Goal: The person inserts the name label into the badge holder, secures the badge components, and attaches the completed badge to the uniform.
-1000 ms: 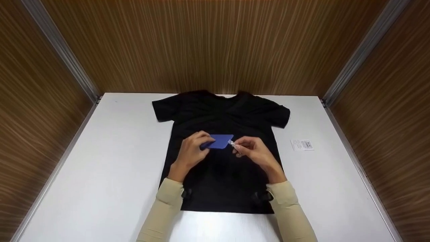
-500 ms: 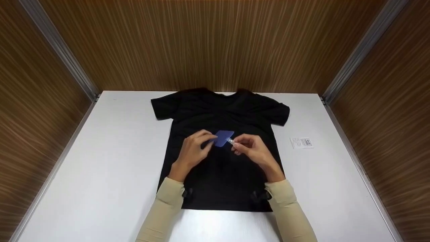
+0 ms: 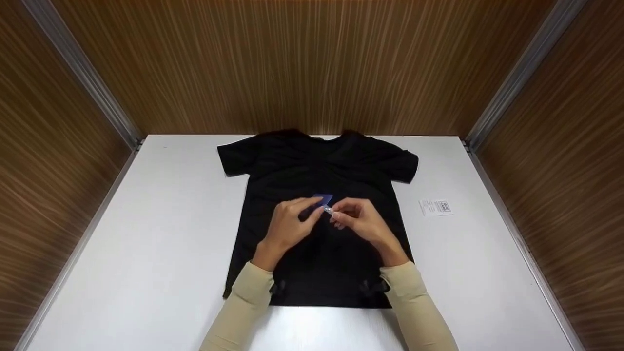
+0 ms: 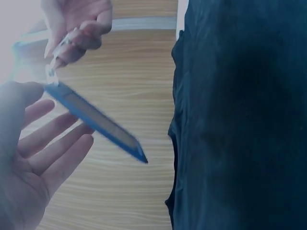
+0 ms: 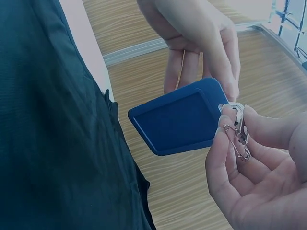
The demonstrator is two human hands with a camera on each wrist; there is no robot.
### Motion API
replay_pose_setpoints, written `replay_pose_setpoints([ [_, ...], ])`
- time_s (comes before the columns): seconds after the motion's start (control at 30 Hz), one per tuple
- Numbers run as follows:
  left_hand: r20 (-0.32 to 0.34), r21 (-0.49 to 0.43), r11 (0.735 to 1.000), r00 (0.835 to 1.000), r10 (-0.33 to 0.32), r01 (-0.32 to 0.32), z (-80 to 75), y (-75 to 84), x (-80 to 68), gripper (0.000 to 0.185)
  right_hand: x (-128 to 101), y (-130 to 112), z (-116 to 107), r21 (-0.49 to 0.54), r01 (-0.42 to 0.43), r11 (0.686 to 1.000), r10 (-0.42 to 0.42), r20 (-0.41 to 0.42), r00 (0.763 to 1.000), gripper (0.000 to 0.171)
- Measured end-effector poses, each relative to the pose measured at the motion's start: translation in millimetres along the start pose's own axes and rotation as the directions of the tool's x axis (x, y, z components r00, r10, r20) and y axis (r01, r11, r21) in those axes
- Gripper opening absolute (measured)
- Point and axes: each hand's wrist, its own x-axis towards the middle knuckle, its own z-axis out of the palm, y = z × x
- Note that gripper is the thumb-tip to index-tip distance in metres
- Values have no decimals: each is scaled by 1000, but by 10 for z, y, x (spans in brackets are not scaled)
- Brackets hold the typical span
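Note:
A blue badge holder [image 5: 172,122] with a framed window is up between my two hands, above a black T-shirt [image 3: 321,268]. At its clip end, my left hand [image 3: 287,224] holds it between thumb and fingers, the other fingers spread behind it in the left wrist view. My right hand [image 3: 363,222] pinches the metal clip [image 5: 240,127] fastened to that end by a clear strap. A thin safety pin [image 5: 229,139] on the clip lies along the right fingers. In the head view, the left fingers cover most of the badge holder.
The T-shirt lies spread on a white table [image 3: 170,219], collar toward the back wall. A small white printed card [image 3: 436,207] lies right of it. Wood-grain panels [image 3: 312,68] enclose the table at the back and both sides.
The badge holder has turned from nearly flat to edge-tilted and shows less in the head view. My left hand has shifted right, closer to the right hand, which still pinches the clip.

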Motion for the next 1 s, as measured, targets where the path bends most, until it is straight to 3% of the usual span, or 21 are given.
replay_pose_setpoints([
  [0.27, 14, -20, 1000, 1000, 7, -7, 50, 33, -27, 28, 5, 19, 28, -40, 31, 999, -31, 25, 999, 18],
  [1.0, 52, 13, 1000, 999, 7, -8, 107, 50, -50, 21, 13, 27, 84, -81, -40, 996, 45, 63, 997, 24],
])
